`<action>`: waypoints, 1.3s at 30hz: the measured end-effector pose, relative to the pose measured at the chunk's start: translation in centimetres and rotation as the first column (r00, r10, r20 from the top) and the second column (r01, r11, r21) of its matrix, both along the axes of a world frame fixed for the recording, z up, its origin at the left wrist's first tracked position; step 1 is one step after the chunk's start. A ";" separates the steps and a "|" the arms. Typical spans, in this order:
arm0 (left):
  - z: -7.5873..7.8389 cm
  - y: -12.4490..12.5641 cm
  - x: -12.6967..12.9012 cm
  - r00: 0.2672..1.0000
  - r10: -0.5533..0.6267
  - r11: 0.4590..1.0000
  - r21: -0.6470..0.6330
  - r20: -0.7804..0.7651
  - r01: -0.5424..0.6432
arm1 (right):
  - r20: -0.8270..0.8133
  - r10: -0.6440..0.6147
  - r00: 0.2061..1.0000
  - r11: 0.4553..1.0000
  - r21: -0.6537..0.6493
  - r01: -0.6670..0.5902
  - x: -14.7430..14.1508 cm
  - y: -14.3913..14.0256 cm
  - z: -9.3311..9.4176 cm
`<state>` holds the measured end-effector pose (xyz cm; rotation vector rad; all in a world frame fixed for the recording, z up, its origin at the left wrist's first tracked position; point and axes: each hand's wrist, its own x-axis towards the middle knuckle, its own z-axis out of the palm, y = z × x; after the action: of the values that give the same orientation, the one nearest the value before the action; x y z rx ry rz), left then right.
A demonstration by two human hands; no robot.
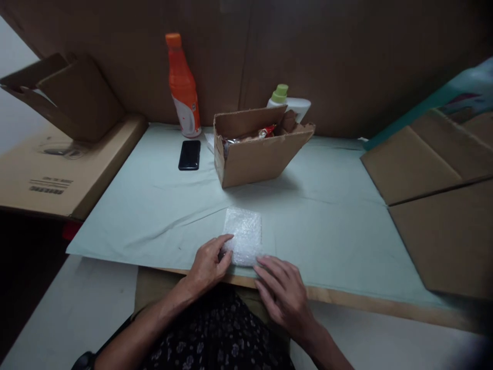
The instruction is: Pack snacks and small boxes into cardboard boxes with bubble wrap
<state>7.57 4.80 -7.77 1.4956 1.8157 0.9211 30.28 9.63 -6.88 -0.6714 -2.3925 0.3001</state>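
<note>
A flat, roughly square bubble-wrap packet (244, 234) lies on the pale green cloth near the table's front edge. What is inside it cannot be made out. My left hand (208, 261) grips the packet's left edge, its index finger and thumb on the wrap and the other fingers mostly hidden. At the lower right corner, my right hand (283, 293) has its fingers stretched out, the fingertips touching or very close to the wrap. Nothing shows in its grasp.
Beyond the packet stands an open cardboard box (258, 162) with small packaged items inside. A black phone (189, 155), an orange bottle (184, 87) and a white bottle with a green cap (280, 95) are around it. Larger cartons flank the table at left (77, 103) and right (442, 231).
</note>
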 end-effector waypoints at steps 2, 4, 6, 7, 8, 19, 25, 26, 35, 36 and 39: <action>-0.1 -0.2 0.2 1.000 0.010 0.999 0.046 -0.019 -0.009 | 0.111 0.046 0.993 0.999 0.018 -0.049 -0.7 0.7 -0.4; -0.1 -0.5 0.3 0.995 0.034 0.991 0.134 -0.095 -0.021 | 0.157 0.063 0.986 0.997 0.027 -0.068 -1.3 1.5 -1.1; 0.0 -1.0 0.4 0.973 0.082 0.967 0.255 -0.218 -0.024 | 0.154 0.069 0.986 0.997 0.034 -0.075 -1.6 2.3 -1.4; 0.0 -1.2 0.4 0.956 0.092 0.951 0.311 -0.280 -0.001 | 0.151 0.072 0.986 0.997 0.031 -0.078 -1.6 2.6 -1.4; 0.1 -1.4 0.4 0.938 0.079 0.936 0.350 -0.337 0.047 | 0.149 0.074 0.986 0.997 0.024 -0.079 -1.6 2.8 -1.4; -0.3 -0.3 -0.7 0.850 -0.263 0.909 0.178 -0.457 0.377 | 0.225 0.062 0.972 0.997 -0.048 -0.052 -1.9 3.3 -1.5; 0.8 -0.1 -1.1 0.961 -0.193 0.961 0.161 -0.199 0.226 | 0.085 0.094 0.992 0.956 -0.286 -0.066 -2.0 4.1 -0.5; 1.1 -0.1 -1.1 0.971 -0.176 0.973 0.118 -0.162 0.196 | 0.070 0.092 0.993 0.932 -0.358 -0.061 -2.0 4.2 -0.2; 1.7 4.1 -0.9 0.891 -0.027 0.999 -0.041 -0.453 0.010 | 0.126 -0.178 0.976 0.963 -0.181 0.199 -3.7 7.4 -1.4; 1.5 4.4 -0.9 0.880 -0.009 1.000 -0.030 -0.474 -0.007 | 0.166 -0.188 0.968 0.963 -0.161 0.215 -3.8 8.0 -1.7; 0.7 4.4 -1.1 0.894 0.046 0.999 0.031 -0.445 -0.036 | 0.239 -0.146 0.960 0.967 -0.169 0.190 -4.1 9.1 -2.1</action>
<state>6.44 9.25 -7.09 1.7992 2.1686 0.6498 26.16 18.69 -9.00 -1.0417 -2.5179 0.4023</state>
